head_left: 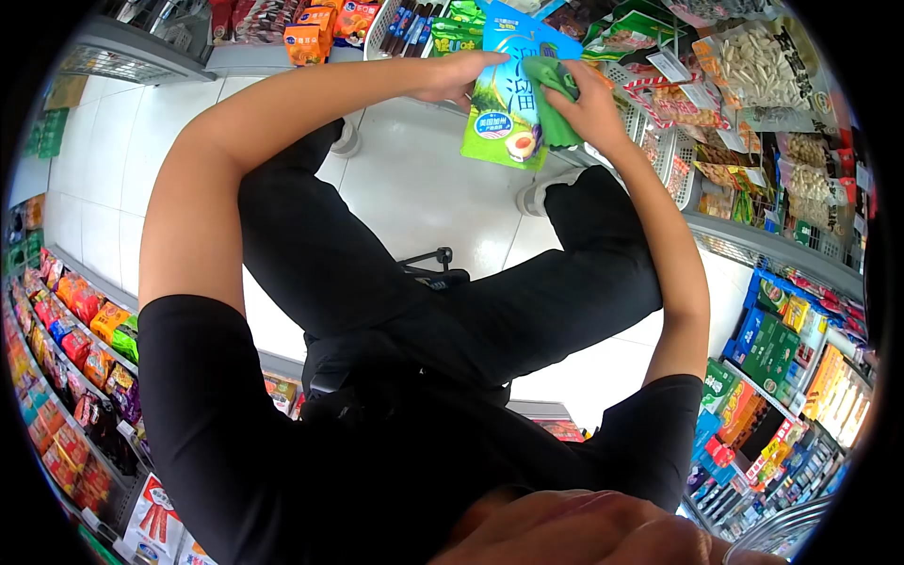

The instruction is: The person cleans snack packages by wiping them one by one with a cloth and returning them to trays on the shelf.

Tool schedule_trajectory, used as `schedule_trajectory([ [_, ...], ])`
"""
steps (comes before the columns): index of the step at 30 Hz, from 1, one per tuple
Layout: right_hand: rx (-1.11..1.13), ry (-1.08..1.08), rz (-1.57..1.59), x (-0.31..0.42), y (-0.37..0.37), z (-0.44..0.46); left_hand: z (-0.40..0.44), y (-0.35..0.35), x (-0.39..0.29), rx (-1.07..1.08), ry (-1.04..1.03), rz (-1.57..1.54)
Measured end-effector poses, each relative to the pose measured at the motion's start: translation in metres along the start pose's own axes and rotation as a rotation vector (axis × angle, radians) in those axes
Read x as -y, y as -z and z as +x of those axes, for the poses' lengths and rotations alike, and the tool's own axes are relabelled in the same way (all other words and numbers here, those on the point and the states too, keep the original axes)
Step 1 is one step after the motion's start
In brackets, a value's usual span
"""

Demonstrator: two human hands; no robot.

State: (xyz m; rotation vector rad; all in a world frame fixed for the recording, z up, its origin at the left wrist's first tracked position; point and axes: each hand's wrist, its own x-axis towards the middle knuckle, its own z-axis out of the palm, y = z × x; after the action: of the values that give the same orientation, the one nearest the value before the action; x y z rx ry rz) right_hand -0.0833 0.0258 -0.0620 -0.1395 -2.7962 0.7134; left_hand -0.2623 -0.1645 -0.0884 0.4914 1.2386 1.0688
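Note:
A blue and green snack bag [492,102] with large dark characters and a fruit picture hangs upright in front of the shelf. Its left edge is pinched by my left hand [454,75], thumb lying on the front. My right hand [589,105] is closed on a folded green cloth [557,125], which lies against the bag's right side. Part of the cloth is hidden behind my fingers. Other blue packaging shows behind the bag's top right; I cannot tell if it is separate.
White baskets [667,155] of snack packs line the shelf ahead and right. Orange packets [309,38] sit at the upper left. Snack shelves [71,348] run along the left; boxed goods [767,348] stand at the right. My knees are spread above the white tiled floor [414,179].

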Motion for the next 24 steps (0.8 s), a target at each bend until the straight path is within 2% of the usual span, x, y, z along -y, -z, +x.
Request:
schedule_trajectory([
  [2, 0.06, 0.066, 0.072, 0.016, 0.0, 0.0, 0.005, 0.003, 0.007, 0.052, 0.02, 0.078],
  [5, 0.116, 0.015, 0.003, 0.014, 0.004, 0.0, 0.008, 0.007, 0.014, 0.149, 0.059, 0.129],
  [9, -0.076, -0.078, -0.106, -0.018, 0.001, 0.003, 0.001, -0.002, 0.006, 0.13, 0.099, 0.173],
  [10, -0.057, -0.067, -0.067, -0.02, 0.002, 0.001, -0.002, -0.005, 0.004, 0.139, 0.087, 0.125],
  [12, 0.038, -0.068, 0.046, -0.005, 0.003, -0.001, -0.009, -0.008, 0.001, 0.151, 0.065, 0.017],
  [14, 0.1, -0.068, 0.105, 0.016, 0.001, -0.002, -0.006, -0.004, 0.002, 0.066, 0.053, -0.056],
  [17, 0.248, 0.144, 0.137, 0.031, 0.005, 0.001, -0.004, -0.001, -0.002, -0.042, 0.009, -0.169],
  [18, 0.353, 0.149, 0.15, 0.035, 0.009, 0.003, 0.004, 0.009, 0.0, -0.061, -0.014, -0.184],
  [21, 0.231, 0.061, 0.164, 0.023, 0.0, 0.001, 0.014, 0.025, -0.003, -0.131, -0.088, -0.266],
  [22, 0.257, -0.113, 0.192, 0.025, 0.004, 0.004, 0.018, 0.029, -0.004, -0.146, -0.108, -0.328],
  [24, 0.134, -0.252, 0.243, 0.005, -0.002, 0.005, 0.026, 0.039, -0.005, -0.164, -0.171, -0.428],
])
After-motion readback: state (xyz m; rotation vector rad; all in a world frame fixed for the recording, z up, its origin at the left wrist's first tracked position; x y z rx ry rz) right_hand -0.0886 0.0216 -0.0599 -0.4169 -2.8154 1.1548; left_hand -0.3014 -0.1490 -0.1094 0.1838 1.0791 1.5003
